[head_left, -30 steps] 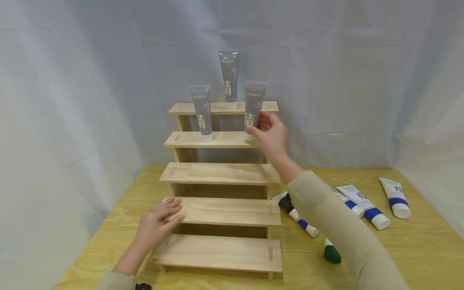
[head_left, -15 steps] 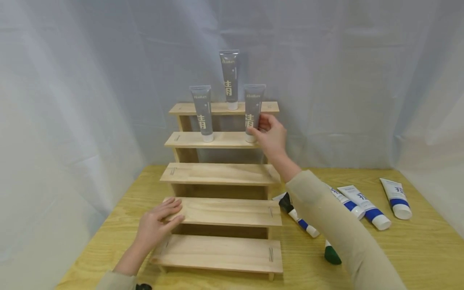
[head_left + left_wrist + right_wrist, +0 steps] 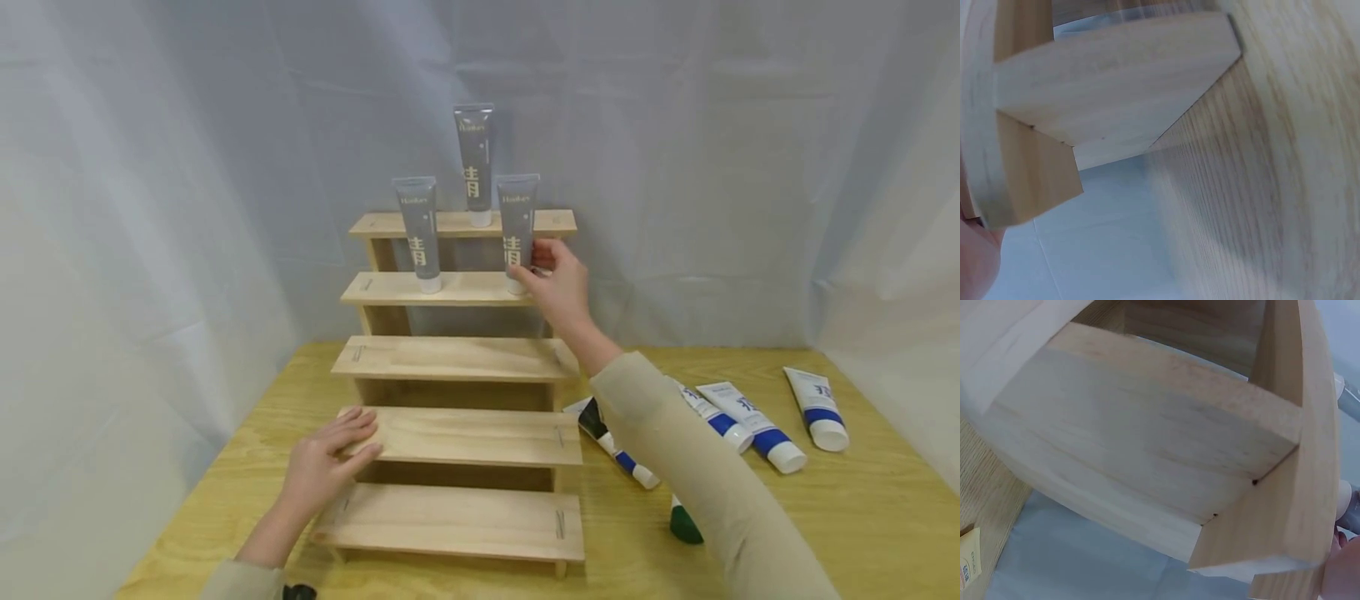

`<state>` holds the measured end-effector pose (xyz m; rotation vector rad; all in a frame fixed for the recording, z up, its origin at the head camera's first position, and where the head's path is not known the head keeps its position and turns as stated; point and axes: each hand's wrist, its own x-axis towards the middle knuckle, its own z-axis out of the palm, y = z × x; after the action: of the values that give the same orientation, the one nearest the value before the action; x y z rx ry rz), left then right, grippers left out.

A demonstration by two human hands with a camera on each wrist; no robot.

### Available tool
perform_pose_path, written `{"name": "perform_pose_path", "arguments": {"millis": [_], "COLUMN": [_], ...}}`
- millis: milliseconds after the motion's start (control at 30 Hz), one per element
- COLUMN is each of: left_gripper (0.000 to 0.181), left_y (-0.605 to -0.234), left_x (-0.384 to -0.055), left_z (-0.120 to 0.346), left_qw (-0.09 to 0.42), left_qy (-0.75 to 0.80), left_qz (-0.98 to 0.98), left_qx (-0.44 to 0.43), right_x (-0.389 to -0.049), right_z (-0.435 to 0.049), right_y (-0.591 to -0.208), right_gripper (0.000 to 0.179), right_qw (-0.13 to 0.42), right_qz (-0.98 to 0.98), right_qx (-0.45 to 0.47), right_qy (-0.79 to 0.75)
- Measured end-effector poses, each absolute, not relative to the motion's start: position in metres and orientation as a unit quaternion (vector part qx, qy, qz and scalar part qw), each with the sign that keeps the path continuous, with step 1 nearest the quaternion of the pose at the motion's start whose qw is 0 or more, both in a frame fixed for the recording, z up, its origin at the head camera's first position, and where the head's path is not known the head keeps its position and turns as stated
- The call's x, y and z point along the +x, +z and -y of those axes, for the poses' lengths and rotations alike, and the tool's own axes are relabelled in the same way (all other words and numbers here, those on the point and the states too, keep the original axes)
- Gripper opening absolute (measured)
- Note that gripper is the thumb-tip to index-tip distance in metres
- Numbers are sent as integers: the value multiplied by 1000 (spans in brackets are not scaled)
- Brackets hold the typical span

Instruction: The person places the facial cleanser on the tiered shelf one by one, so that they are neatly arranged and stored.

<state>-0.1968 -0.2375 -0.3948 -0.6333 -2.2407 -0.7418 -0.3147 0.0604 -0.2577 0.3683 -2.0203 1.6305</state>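
Note:
A stepped wooden display stand [image 3: 457, 358] stands on the table. My right hand [image 3: 558, 279] pinches a grey squeeze tube [image 3: 517, 208] near its white cap, thumb in front and fingers at its right side. This tube stands cap down at the right of the second tier from the top. A matching grey tube [image 3: 418, 225] stands at the left of that tier, and another grey tube [image 3: 474, 158] stands on the top tier. My left hand [image 3: 326, 458] rests on the left end of the second tier from the bottom, fingers over the board.
White tubes with blue bands [image 3: 753, 425] lie on the table at the right, partly behind my right sleeve [image 3: 675, 450]. A dark-and-white tube [image 3: 611, 442] lies beside the stand. A green-ended item [image 3: 684, 525] is partly hidden. Pale sheeting [image 3: 712, 208] hangs behind the table.
My right hand has shifted the pinched grey tube slightly to the left along its tier, and the tube stands straighter. My left hand stays in place.

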Motion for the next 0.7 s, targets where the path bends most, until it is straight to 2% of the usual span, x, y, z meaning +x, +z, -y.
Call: {"name": "perform_pose_path", "arguments": {"millis": [367, 700], "left_gripper": [31, 31], "left_y": [-396, -396], "left_x": [-199, -199], "left_z": [236, 236], "left_qw": [332, 322], "left_qy": [-292, -297], "left_qz": [865, 868], "left_qx": [-238, -234], "right_x": [-305, -285], "right_z": [-77, -108], "right_y": [-264, -274], "right_gripper": [38, 34], "right_qw": [222, 228], "right_qz": [751, 770], "right_qx": [138, 165], "right_qy": [607, 572]}}
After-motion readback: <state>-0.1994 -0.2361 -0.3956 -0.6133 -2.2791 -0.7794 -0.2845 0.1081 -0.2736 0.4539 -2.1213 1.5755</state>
